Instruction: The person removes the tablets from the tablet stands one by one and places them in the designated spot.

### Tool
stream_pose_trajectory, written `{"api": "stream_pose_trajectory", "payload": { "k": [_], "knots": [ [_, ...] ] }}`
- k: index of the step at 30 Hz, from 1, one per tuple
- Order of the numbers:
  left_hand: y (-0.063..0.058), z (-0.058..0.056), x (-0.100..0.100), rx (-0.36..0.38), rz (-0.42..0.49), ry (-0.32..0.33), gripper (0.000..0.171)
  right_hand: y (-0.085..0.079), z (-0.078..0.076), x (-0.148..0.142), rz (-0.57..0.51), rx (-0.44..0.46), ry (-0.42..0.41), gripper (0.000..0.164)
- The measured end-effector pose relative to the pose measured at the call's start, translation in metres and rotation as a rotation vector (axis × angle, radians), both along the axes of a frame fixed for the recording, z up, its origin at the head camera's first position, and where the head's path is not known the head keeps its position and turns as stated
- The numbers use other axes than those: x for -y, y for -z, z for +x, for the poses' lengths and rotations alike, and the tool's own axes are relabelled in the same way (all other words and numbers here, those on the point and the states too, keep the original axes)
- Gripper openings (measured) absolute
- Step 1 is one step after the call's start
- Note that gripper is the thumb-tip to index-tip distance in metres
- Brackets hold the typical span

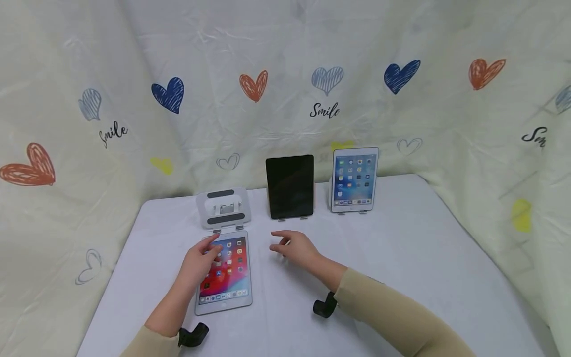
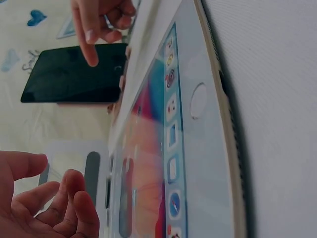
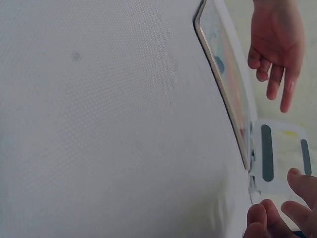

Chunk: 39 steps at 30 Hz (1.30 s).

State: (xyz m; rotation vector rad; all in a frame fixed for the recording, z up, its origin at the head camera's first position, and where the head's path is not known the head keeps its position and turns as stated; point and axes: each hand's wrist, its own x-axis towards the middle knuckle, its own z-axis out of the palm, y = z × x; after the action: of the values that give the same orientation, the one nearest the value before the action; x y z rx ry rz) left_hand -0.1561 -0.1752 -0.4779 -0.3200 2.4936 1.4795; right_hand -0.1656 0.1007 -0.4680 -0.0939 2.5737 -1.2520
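Just left of centre in the frame, a white tablet (image 1: pixel 226 277) lies flat with its screen lit, its home-button end toward the bottom edge. Its long axis runs nearly up and down the picture, leaning only slightly, and its far short edge sits just below the small hooks of a grey stand (image 1: pixel 223 194), which leans back with its two dark strips bare.

The left hand (image 1: pixel 199 260) is clearly nearer: it hangs over the tablet's upper left part, thumb and fingers bent and parted, with nothing gripped. In the left wrist view its fingertips appear apart from the screen. The right hand (image 1: pixel 298 249) is off to the right of the tablet, near the middle of the frame, so the tablet lies to its left. Its forefinger reaches out and the other fingers bend loosely. It seems to hold nothing, though a small pale bit shows by its fingers that I cannot make out.

Farther up, a dark-screened tablet (image 1: pixel 290 187) stands upright, and right of it a lit tablet (image 1: pixel 354 179). All rest on a white table (image 1: pixel 401 258), before a heart-printed curtain (image 1: pixel 276 39).
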Motion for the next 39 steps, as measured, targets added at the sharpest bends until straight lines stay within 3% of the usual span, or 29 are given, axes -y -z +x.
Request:
{"api": "stream_pose_trajectory", "payload": {
  "k": [8, 20, 26, 32, 39],
  "knots": [
    [0.000, -0.004, -0.022, -0.010, 0.068, 0.020, 0.054, -0.001, -0.005, -0.022, -0.007, -0.004, 0.041, 0.049],
    [0.000, -0.014, -0.042, -0.018, 0.060, 0.031, 0.050, -0.004, -0.016, -0.066, -0.023, -0.016, 0.131, 0.050],
    [-0.002, -0.021, -0.053, -0.034, 0.060, 0.029, 0.049, -0.009, -0.021, -0.093, -0.028, -0.028, 0.160, 0.055],
    [-0.004, -0.028, -0.063, -0.044, 0.133, 0.031, 0.050, -0.014, -0.024, -0.115, -0.065, -0.041, 0.196, 0.055],
    [-0.008, -0.036, -0.074, -0.084, 0.146, 0.033, 0.049, -0.013, -0.028, -0.129, -0.095, -0.061, 0.225, 0.055]
  ]
}}
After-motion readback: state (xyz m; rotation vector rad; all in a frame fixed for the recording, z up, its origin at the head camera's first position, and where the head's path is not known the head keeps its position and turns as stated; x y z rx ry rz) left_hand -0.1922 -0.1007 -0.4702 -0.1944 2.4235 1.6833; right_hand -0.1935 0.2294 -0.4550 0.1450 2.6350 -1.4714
